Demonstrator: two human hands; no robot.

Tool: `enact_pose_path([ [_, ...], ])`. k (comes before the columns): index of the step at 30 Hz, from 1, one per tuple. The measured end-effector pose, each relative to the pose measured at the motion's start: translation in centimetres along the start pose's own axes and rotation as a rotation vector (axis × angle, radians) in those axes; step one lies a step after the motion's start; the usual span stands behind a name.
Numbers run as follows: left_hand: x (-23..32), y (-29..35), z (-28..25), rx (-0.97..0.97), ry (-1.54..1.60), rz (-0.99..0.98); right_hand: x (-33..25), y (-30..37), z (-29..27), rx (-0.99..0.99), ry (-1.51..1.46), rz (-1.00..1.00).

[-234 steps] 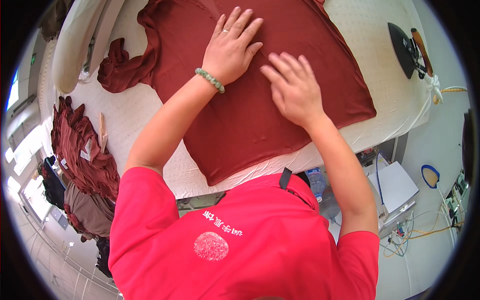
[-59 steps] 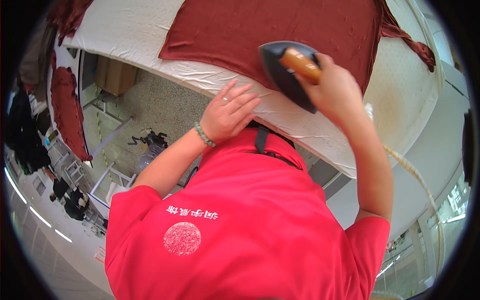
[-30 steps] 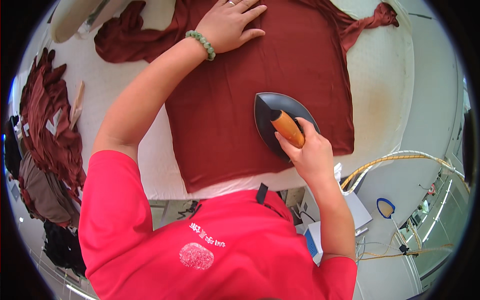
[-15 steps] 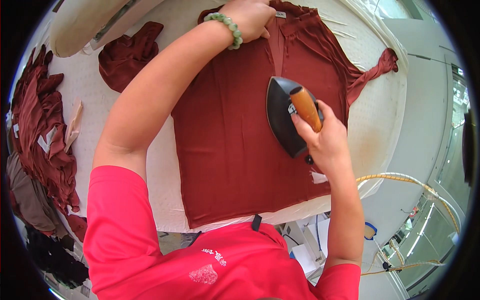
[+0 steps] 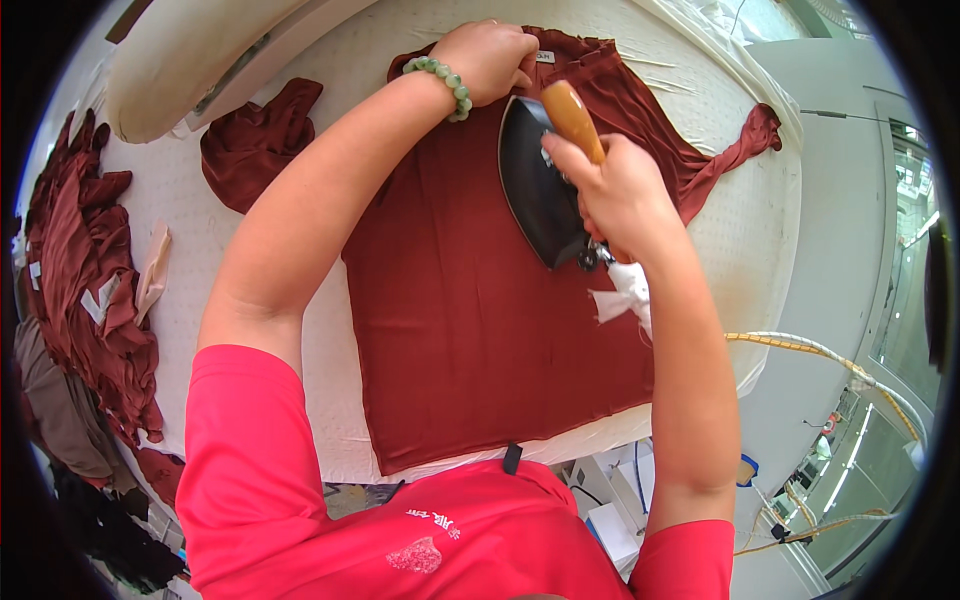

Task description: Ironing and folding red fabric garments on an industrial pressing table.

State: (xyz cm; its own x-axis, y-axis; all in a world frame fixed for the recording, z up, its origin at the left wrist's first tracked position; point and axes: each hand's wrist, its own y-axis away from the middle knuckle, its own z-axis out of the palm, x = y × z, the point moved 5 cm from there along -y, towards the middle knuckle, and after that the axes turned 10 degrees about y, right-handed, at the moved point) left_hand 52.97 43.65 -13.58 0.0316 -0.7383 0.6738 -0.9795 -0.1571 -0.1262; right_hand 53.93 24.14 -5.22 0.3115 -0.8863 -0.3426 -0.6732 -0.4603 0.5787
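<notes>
A dark red blouse (image 5: 450, 330) lies spread on a white padded ironing table (image 5: 325, 370), collar at the far side. My right hand (image 5: 622, 195) grips the wooden handle of a black iron (image 5: 537, 195). The iron rests on the upper middle of the blouse, its tip pointing toward the collar. Beyond the tip, my left hand (image 5: 487, 62) is closed with its fingers bent at the neckline, pinching the blouse's front edge. A green bead bracelet circles that wrist. White cloth (image 5: 628, 295) is tied at the iron's rear, by its cord.
More dark red garments (image 5: 85, 270) are heaped at the left edge, above brown and black cloth. A padded sleeve board (image 5: 175, 75) juts in at the far left. On the right, a yellow-and-white wrapped hose (image 5: 830, 350) curves away beside the table.
My right hand has pushed the iron up and to the left, nearer the collar. My left hand stays at the neckline. The whole view has shifted slightly.
</notes>
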Motion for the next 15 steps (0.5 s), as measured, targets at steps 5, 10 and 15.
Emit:
enact_pose_path([
  [5,0.6,-0.1,0.3,0.123,-0.048,-0.015,3.3,4.5,0.6,-0.005,-0.162,0.060],
  [10,1.4,-1.4,1.3,-0.086,0.012,-0.190,6.1,6.2,1.0,0.039,-0.231,0.128],
  [15,0.8,-2.2,1.3,-0.079,0.097,-0.237,5.7,4.7,0.2,0.049,-0.219,0.108],
])
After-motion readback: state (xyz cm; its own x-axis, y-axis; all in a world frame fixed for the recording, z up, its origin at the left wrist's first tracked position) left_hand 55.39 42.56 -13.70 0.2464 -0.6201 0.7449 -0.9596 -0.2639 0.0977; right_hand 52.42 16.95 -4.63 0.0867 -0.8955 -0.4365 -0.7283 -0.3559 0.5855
